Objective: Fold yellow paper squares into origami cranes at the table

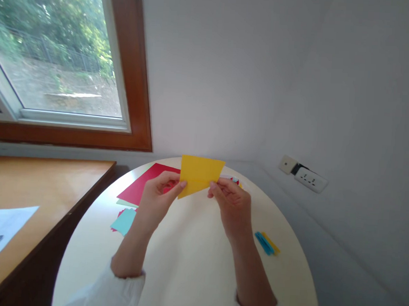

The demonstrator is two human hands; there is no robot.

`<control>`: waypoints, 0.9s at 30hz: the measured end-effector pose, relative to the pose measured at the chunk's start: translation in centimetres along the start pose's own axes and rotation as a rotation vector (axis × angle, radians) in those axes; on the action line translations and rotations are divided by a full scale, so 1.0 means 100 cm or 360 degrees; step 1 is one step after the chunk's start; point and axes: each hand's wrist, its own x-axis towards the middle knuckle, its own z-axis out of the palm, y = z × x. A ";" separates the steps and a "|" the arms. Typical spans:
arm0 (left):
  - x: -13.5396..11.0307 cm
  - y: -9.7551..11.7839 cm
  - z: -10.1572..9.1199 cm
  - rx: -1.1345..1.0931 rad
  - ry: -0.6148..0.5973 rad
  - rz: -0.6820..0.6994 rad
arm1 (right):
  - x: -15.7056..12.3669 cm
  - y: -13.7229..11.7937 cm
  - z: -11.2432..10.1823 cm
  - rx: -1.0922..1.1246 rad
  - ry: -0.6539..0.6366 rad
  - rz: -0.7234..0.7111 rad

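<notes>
Yellow paper (201, 169) is held up over the middle of the round bench's (191, 263) far end, pinched between thumb and fingers of the left hand (155, 195) at 9 o'clock and the right hand (234, 204) at 3. Thumbs cover its edges; its lowest corner points to 7 o'clock, its longer axis hard to judge. Behind the right hand, small items are mostly hidden. The left hand hides part of the red sheet (135, 191); pale blue paper (124, 219) lies towards 8, blue strips (264, 243) between 4 and 5.
</notes>
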 end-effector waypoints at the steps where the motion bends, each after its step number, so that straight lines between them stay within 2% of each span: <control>1: 0.000 0.000 -0.001 0.0139 0.0069 0.0066 | 0.000 0.001 -0.001 -0.0018 -0.0003 -0.0004; 3: 0.001 0.001 -0.004 0.0318 0.0182 0.0158 | 0.000 0.003 -0.001 -0.0058 -0.0022 -0.0019; 5: 0.000 0.002 -0.006 0.0348 0.0187 0.0162 | 0.000 0.005 -0.002 -0.0063 -0.0050 -0.0042; 10: 0.000 0.002 -0.010 0.0167 -0.0009 0.0118 | -0.002 0.009 -0.002 0.0018 -0.0108 -0.0096; 14: -0.001 0.002 -0.015 0.0047 -0.0094 0.0094 | -0.003 0.009 -0.002 0.0078 -0.0116 -0.0123; 18: -0.002 0.000 -0.018 0.0003 -0.0140 0.0111 | -0.003 0.008 -0.001 0.0119 -0.0162 -0.0162; 24: -0.003 -0.001 -0.018 -0.0080 -0.0363 0.0132 | -0.003 0.010 -0.002 0.0100 -0.0263 -0.0254; 27: -0.002 -0.002 -0.019 -0.0030 -0.0396 0.0166 | -0.002 0.012 -0.002 0.0113 -0.0293 -0.0238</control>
